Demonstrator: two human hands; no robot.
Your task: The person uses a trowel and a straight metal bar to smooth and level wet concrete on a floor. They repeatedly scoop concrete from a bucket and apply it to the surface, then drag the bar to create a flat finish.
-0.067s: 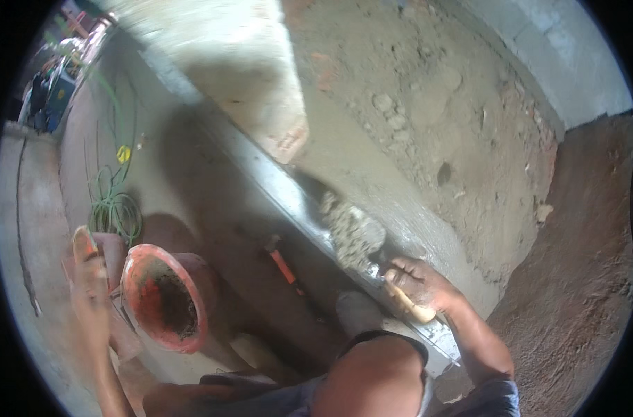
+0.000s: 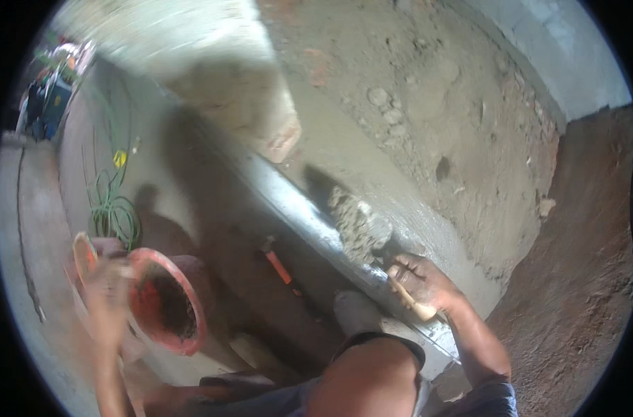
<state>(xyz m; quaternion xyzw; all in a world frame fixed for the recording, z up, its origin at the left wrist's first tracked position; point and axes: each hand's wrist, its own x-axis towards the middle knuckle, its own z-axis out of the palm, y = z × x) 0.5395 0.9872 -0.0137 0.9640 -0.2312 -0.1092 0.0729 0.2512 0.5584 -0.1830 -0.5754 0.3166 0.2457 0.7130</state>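
My right hand [image 2: 424, 281] is closed round the pale wooden handle of a trowel [image 2: 414, 300]. A lump of wet grey mortar [image 2: 357, 226] covers much of its blade, just over a long straight metal-grey edge [image 2: 275, 187]. My left hand [image 2: 108, 285] is at the near left, smeared by motion, so its fingers cannot be read. It overlaps the left rim of a red bucket [image 2: 200, 313] with dark mortar inside; whether it touches the rim I cannot tell. Behind that hand shows another orange-rimmed thing [image 2: 84, 254], partly hidden.
A hammer-like tool with an orange handle [image 2: 278, 267] lies on the floor between bucket and edge. Coiled green hose or cord [image 2: 115, 215] lies beyond the bucket. A pale slab or block [image 2: 226, 90] stands at the far side. Rough earth [image 2: 428, 90] spreads at the right.
My left hand has moved right, from beside the orange-rimmed thing toward the red bucket's rim. The trowel with its mortar has shifted slightly to the right in view.
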